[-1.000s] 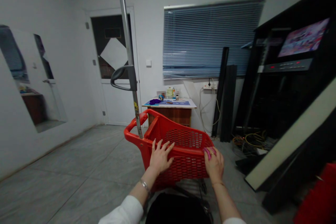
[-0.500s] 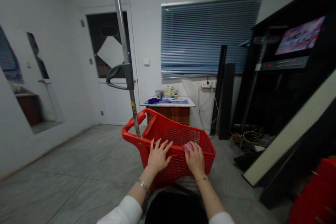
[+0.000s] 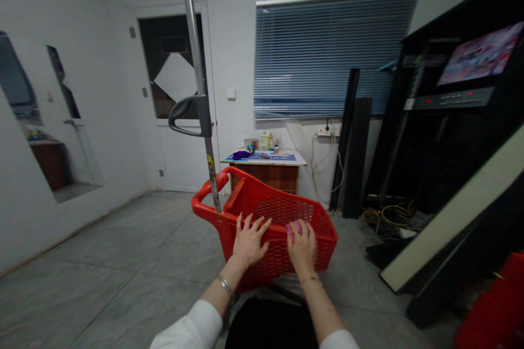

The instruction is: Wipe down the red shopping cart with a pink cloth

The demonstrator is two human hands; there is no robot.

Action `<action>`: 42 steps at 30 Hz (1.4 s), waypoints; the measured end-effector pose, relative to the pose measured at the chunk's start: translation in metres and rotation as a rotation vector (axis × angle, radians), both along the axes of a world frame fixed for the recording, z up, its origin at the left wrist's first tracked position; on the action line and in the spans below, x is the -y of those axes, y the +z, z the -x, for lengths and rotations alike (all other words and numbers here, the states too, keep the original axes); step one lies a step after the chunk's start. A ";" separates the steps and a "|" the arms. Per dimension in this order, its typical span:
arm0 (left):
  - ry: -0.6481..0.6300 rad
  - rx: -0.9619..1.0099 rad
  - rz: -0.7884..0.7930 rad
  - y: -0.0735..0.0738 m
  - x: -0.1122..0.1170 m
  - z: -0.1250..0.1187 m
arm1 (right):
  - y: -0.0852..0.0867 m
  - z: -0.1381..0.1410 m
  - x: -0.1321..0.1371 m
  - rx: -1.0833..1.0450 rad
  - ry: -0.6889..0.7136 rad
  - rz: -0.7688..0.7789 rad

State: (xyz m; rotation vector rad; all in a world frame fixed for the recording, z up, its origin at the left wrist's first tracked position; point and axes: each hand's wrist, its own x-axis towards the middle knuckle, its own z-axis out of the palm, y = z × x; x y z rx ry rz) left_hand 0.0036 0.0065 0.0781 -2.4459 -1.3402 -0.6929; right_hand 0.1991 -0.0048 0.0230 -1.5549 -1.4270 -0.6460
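A red plastic shopping basket [image 3: 282,212] on wheels stands on the grey tiled floor in front of me. My left hand [image 3: 249,241] lies flat on its near rim with the fingers spread. My right hand [image 3: 302,242] rests on the same rim a little to the right, closed on a small pink thing [image 3: 293,228] that looks like a cloth or sponge. A metal pole [image 3: 199,82] with a grey handle [image 3: 189,116] rises from the basket's left end.
A small wooden table [image 3: 266,166] with bottles and papers stands against the far wall under blue blinds [image 3: 331,52]. A white door [image 3: 176,103] is at the back left. Black shelving with a screen [image 3: 458,120], cables and leaning boards fill the right side.
My right hand has slid left along the basket rim with the pink thing, from the right corner toward the middle. The left hand has stayed in place.
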 end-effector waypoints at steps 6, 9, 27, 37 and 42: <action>-0.014 -0.016 0.015 0.000 -0.002 0.002 | 0.004 -0.002 -0.003 0.099 0.114 0.027; -0.014 0.002 0.035 0.002 -0.001 0.003 | -0.007 -0.053 -0.002 0.089 0.080 0.015; -0.050 0.009 0.059 0.005 0.005 0.006 | -0.011 -0.062 0.013 -0.115 -0.246 -0.057; -0.043 -0.022 0.002 0.008 0.007 0.005 | 0.009 -0.010 0.020 0.041 0.051 0.099; -0.045 0.004 0.011 0.008 0.009 0.003 | -0.011 -0.088 0.025 -0.032 -0.032 0.036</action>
